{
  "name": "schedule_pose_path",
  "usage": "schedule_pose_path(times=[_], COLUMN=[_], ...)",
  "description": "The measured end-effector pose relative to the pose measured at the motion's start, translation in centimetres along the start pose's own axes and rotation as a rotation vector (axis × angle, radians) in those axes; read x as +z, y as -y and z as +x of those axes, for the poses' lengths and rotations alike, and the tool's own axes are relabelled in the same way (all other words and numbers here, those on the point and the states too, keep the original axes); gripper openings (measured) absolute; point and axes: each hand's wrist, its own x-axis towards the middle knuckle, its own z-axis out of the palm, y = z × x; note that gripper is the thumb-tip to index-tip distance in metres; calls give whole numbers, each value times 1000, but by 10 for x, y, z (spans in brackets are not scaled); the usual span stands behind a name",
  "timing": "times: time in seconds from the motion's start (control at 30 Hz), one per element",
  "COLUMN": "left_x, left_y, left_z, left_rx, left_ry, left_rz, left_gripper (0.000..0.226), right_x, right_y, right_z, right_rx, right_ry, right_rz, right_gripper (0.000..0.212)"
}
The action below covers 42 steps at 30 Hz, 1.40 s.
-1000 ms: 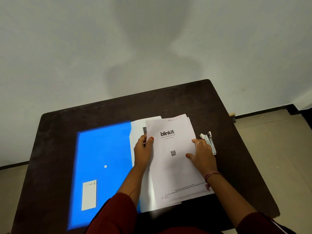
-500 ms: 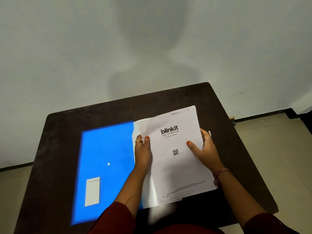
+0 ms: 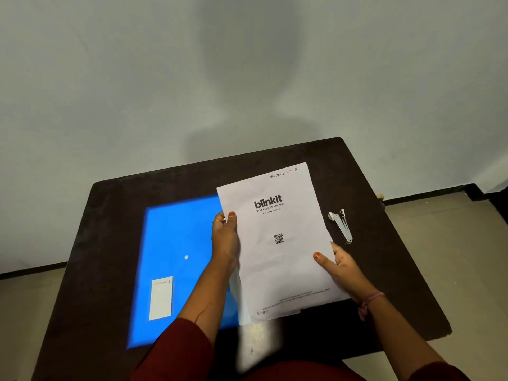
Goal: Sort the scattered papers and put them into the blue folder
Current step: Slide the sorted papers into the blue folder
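Papers [image 3: 277, 243]: top sheet reads "blinkit", under it "India's Last Minute App", a smaller line too fine to read. QR code mid-sheet. Handwriting at far right corner: "SECTION 1", then red marks, unclear. Pencilled marks at near left corner, not legible. Fine print along near edge, unreadable.

Left hand [image 3: 225, 239] grips the papers' left edge, thumb on the face, fingers curled behind. Right hand [image 3: 339, 266] grips the right edge lower down, thumb on the face, fingers behind. The sheets appear lifted and tilted off the table [image 3: 384, 270]; how many sheets cannot be told. A pale strip shows under the left edge, near the left wrist.

Folder [image 3: 176, 257]: blue, flat on the table, left of the papers, its right side hidden by the left arm and the sheets. White dot mid-cover. White label [image 3: 161, 297] at its near left part; print on it too faint to read.

Stapler [image 3: 341, 225]: silvery metal, lying on the table just right of the papers, apart from them, far of the right hand.

Dark table shows bare at the far side, left of the folder, and at the right near corner. Wall [image 3: 247, 64] beyond the far edge; floor [image 3: 453, 243] to the right.
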Motion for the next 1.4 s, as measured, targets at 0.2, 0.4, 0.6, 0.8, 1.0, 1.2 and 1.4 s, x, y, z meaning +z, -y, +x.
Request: schedule_pose_path(times=[0.2, 0.4, 0.6, 0.8, 1.0, 1.2, 1.4], left_x=[-14, -58, -86, -91, -91, -91, -91], left_y=[6, 46, 70, 69, 66, 69, 77], left_z=[-1, -6, -21, -22, -24, -30, -30], left_rx=[-15, -95, -262, -199, -113, 36, 111], left_ry=[-34, -163, -80, -53, -27, 0, 63], left_rz=[195, 1035, 1244, 1295, 1200, 1078, 1128], left_gripper=[31, 69, 104, 91, 73, 53, 40], right_x=[-3, -10, -7, 3, 11, 17, 31], right_y=[-2, -12, -17, -10, 4, 18, 35], right_z=[-7, -4, 0, 2, -4, -8, 1], right_rx=[55, 112, 104, 66, 65, -9, -57], right_ry=[-50, -160, -194, -183, -108, 0, -54], right_rz=[80, 92, -16, -112, -225, -395, -395], right_gripper=[33, 17, 21, 38, 61, 58, 55])
